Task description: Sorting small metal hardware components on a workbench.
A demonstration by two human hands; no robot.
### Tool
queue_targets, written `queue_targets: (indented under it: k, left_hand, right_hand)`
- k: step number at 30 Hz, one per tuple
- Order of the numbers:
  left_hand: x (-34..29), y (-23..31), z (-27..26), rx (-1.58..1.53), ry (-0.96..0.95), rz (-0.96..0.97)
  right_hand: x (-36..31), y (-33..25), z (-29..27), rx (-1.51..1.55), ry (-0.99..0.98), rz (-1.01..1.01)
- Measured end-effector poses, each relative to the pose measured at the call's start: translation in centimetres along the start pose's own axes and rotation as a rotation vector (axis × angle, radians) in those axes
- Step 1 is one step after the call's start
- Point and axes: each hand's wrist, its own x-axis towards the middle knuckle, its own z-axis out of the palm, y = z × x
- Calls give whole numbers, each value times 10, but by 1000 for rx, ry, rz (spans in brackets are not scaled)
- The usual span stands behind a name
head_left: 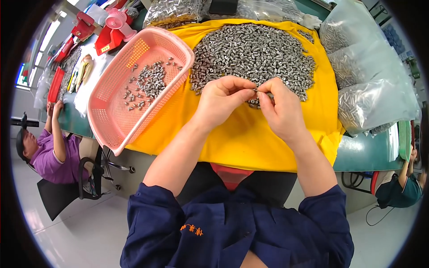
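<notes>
My left hand [225, 99] and my right hand [282, 108] meet at the near edge of a big heap of small metal fittings [252, 53]. Thumb and forefinger of each hand are pinched together around a tiny metal fitting [256, 90], mostly covered by the fingertips. The heap lies spread over a yellow cloth [214, 149]. Left of my hands stands a pink plastic basket [111, 96], tilted in view, with a smaller group of the same kind of fittings [152, 82] on its bottom.
Clear bags of metal parts [355, 85] line the right side; more bags [172, 12] lie at the back, beside a dark flat object [223, 6]. A pink small fan [117, 20] and red bin [108, 39] stand back left. Co-workers sit left [56, 149] and right [400, 190].
</notes>
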Motion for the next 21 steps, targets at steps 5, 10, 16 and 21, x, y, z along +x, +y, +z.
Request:
queue_targets:
  k: [5,10,16,21]
  left_hand:
    - [-2,2,2,123,25,9]
    - [-1,1,1,79,23,6]
    - [-2,3,2,121,20,-1]
    - [-2,3,-2,47,10,-8]
  right_hand:
    - [-1,-1,1,-16,-13,3]
    - [-1,-1,0,29,-26,34]
    - [1,-4,-6,48,-39,68]
    - [0,-5,-8,52,-28,68]
